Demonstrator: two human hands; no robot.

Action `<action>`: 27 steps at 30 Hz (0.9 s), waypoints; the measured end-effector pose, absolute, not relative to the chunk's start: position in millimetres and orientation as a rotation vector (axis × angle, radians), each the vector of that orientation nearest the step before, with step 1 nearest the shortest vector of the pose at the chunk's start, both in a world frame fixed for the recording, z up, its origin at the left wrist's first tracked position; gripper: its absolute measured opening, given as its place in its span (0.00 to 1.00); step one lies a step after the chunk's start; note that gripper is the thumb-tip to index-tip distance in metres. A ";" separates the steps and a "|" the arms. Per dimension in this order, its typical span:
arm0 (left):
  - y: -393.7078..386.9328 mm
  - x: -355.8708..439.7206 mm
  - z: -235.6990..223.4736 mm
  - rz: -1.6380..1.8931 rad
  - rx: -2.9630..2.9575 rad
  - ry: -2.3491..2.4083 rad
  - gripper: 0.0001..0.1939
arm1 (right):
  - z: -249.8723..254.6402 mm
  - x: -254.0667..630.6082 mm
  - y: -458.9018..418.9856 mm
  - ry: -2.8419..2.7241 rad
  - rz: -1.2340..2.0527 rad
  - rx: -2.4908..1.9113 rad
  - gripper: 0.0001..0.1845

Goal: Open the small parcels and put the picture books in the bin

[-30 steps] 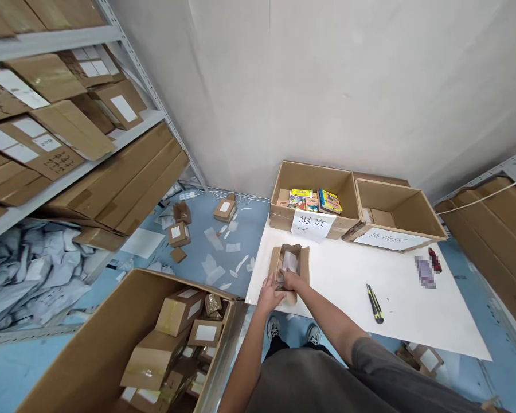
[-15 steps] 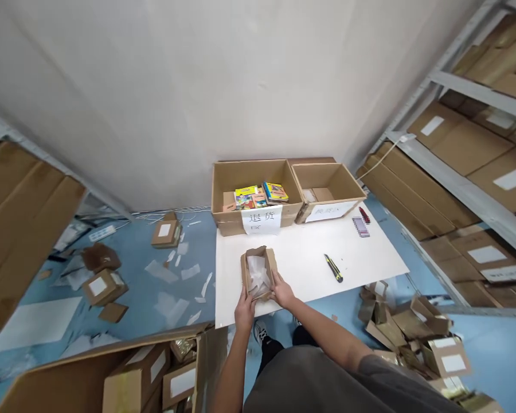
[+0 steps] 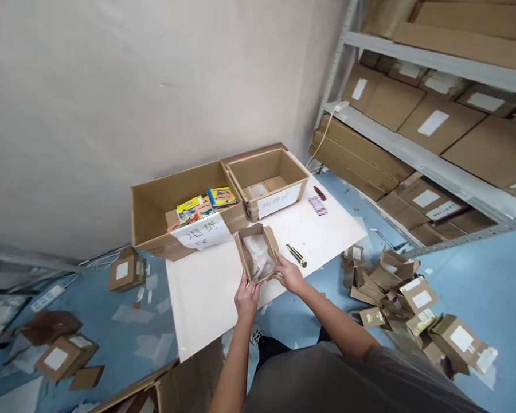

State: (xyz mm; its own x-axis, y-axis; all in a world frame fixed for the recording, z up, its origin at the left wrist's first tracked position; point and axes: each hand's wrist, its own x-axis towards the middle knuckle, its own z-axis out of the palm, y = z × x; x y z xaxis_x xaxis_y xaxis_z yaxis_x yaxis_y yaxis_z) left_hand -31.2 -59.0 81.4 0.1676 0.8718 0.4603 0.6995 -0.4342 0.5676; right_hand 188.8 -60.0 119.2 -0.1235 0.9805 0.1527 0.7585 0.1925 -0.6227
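A small open cardboard box (image 3: 246, 255) with white wrapping (image 3: 260, 256) inside stands near the front edge of the white board (image 3: 206, 292). My left hand (image 3: 246, 298) grips its near left corner. At the near right side, my right hand (image 3: 290, 275) holds the box with fingers curled on its flap. Both hands are closed on the box.
Behind the small box stand two labelled cartons: the left carton (image 3: 152, 209) holds colourful books (image 3: 206, 202), the right carton (image 3: 284, 172) is nearly bare. A yellow-black utility knife (image 3: 296, 256) lies just right of my right hand. Opened boxes (image 3: 406, 292) litter the floor at right; shelving (image 3: 434, 166) stands beyond.
The view has swung to the right, from the left shelves to the right shelves. My hands have shifted from inside the small box to gripping its near corners.
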 end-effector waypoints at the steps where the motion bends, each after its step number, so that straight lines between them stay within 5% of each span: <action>1: -56.2 -3.9 86.8 1.106 2.234 1.493 0.08 | 121.5 215.8 -63.6 -1.912 0.507 -1.625 0.06; 15: -97.6 473.8 97.8 0.675 2.329 0.910 0.10 | 130.4 656.6 -211.4 -1.396 0.135 -2.047 0.05; 27: -249.2 743.5 97.0 0.254 2.331 0.026 0.12 | 139.0 794.8 -458.2 -0.544 -0.185 -2.468 0.05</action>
